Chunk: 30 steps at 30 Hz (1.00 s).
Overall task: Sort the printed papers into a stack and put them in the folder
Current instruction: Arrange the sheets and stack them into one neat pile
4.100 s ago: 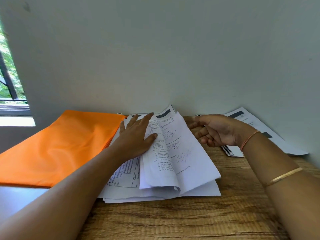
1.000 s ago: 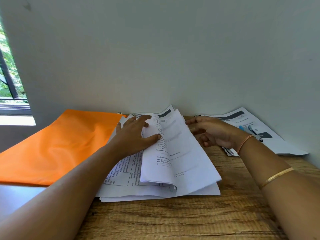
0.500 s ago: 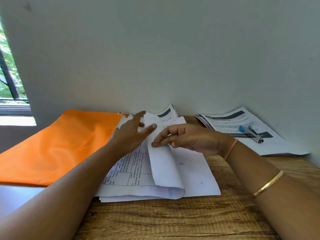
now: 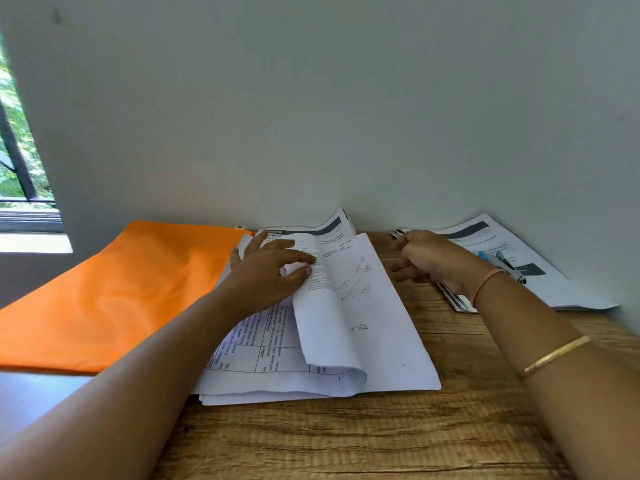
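Note:
A stack of printed papers (image 4: 367, 327) lies on the wooden table (image 4: 346, 441), in the middle against the wall. Several of its top sheets are curled back to the left. My left hand (image 4: 266, 275) rests on the left half of the stack, thumb and forefinger pinching the edge of the curled sheets. Just right of the stack, my right hand (image 4: 429, 261) hovers above the table with fingers loosely curled and nothing visibly in it. The orange folder (image 4: 117, 292) lies flat and closed to the left of the stack.
A second pile of printed papers (image 4: 568, 289) lies at the right against the wall, with a blue and grey pen (image 4: 502, 266) on top. A window (image 4: 20, 174) is at the far left. The wall stands right behind everything.
My right hand has left the top of the stack and drawn back to the right. Another sheet now lies turned over, and my left hand has taken hold of the curled sheets again.

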Motion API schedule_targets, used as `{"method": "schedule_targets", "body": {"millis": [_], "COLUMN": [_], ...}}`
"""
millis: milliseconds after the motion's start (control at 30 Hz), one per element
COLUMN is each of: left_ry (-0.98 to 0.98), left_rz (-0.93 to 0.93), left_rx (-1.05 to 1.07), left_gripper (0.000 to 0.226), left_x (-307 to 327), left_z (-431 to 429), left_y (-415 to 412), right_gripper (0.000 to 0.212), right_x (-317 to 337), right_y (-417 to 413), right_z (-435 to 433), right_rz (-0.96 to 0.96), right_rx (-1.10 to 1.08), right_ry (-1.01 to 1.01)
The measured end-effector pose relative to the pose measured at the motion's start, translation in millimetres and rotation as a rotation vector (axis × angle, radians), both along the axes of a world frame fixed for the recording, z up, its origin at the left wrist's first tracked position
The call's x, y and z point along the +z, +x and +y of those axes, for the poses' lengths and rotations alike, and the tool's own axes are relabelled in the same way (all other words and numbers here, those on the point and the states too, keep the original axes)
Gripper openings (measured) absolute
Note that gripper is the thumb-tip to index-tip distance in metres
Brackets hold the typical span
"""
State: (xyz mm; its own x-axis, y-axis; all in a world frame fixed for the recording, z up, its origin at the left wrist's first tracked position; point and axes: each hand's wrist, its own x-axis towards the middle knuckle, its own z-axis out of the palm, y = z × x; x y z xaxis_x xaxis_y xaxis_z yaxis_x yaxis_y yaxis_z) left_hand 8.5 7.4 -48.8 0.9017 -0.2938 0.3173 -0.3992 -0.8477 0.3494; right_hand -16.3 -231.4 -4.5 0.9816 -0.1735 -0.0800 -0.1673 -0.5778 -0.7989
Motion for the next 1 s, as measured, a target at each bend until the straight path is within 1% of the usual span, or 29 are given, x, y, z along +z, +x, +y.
{"method": "schedule_targets", "body": {"millis": [67, 133, 200, 267, 367, 433, 500, 533, 633, 667, 700, 733, 800, 833, 867, 900, 967, 1000], "left_ry": [0.002, -0.003, -0.013, -0.025, -0.085, -0.114, -0.102, -0.089, -0.057, -0.05, -0.062, -0.112, -0.335, -0.461, -0.55, -0.572, -0.528, -0.502], "left_rz": [-0.002, -0.008, -0.017, -0.036, -0.067, -0.097, -0.126, -0.142, -0.171, -0.176, -0.182, -0.161, -0.007, 0.103, 0.172, 0.197, 0.191, 0.192], "left_rx": [0.0, 0.003, 0.007, 0.018, -0.008, -0.058, -0.098, -0.106, -0.115, -0.11, -0.11, -0.116, -0.159, -0.218, -0.274, -0.307, -0.303, -0.284], "left_gripper": [0.035, 0.041, 0.051, 0.064, 0.082, 0.09, 0.085, 0.076, 0.038, 0.029, 0.026, 0.032, 0.041, 0.04, 0.04, 0.04, 0.037, 0.039], "left_x": [0.0, -0.2, -0.4, -1.8, -3.4, -3.0, -0.8, -0.3, -1.8, -3.8, -4.5, -4.3, 1.5, 4.2, 6.1, 6.7, 4.9, 3.6], "left_z": [0.0, 0.3, 0.5, 1.2, 2.2, 1.8, 1.3, 1.5, 2.6, 3.2, 2.9, 2.1, -0.3, -1.4, -2.4, -3.0, -5.5, -7.9], "left_y": [-0.1, -0.3, -0.8, 1.0, 5.6, 6.1, 4.6, 4.1, 8.1, 10.9, 11.4, 10.7, 3.5, -0.5, -4.0, -6.4, -9.5, -10.9], "right_gripper": [0.027, 0.024, 0.02, 0.02, 0.03, 0.032, 0.033, 0.033, 0.033, 0.033, 0.032, 0.03, 0.027, 0.025, 0.025, 0.027, 0.036, 0.043], "right_x": [0.3, 1.6, 4.1, 6.1, 8.1, 8.6, 7.6, 6.6, 2.6, 2.0, 1.4, 1.2, 0.1, -0.8, -1.8, -3.4, -5.0, -5.2], "right_y": [-1.9, -3.4, -6.5, -8.1, -8.0, -12.0, -17.6, -19.7, -22.1, -22.1, -21.1, -20.1, -18.0, -16.5, -15.7, -14.5, -13.7, -13.3], "right_z": [3.2, 4.5, 4.7, 4.8, 6.9, 12.0, 19.8, 24.0, 33.2, 34.4, 34.5, 34.2, 32.6, 31.4, 30.6, 30.0, 29.9, 30.5], "right_rz": [0.038, 0.028, 0.019, -0.005, -0.043, -0.031, 0.0, 0.018, 0.046, 0.037, 0.024, 0.011, -0.014, -0.02, -0.02, -0.015, 0.016, 0.037], "right_rx": [0.004, 0.011, 0.024, 0.046, 0.181, 0.32, 0.427, 0.464, 0.533, 0.537, 0.532, 0.518, 0.471, 0.447, 0.422, 0.402, 0.384, 0.384], "right_ry": [0.009, 0.032, 0.106, 0.221, 0.43, 0.494, 0.489, 0.488, 0.449, 0.419, 0.392, 0.37, 0.341, 0.338, 0.349, 0.366, 0.416, 0.439]}}
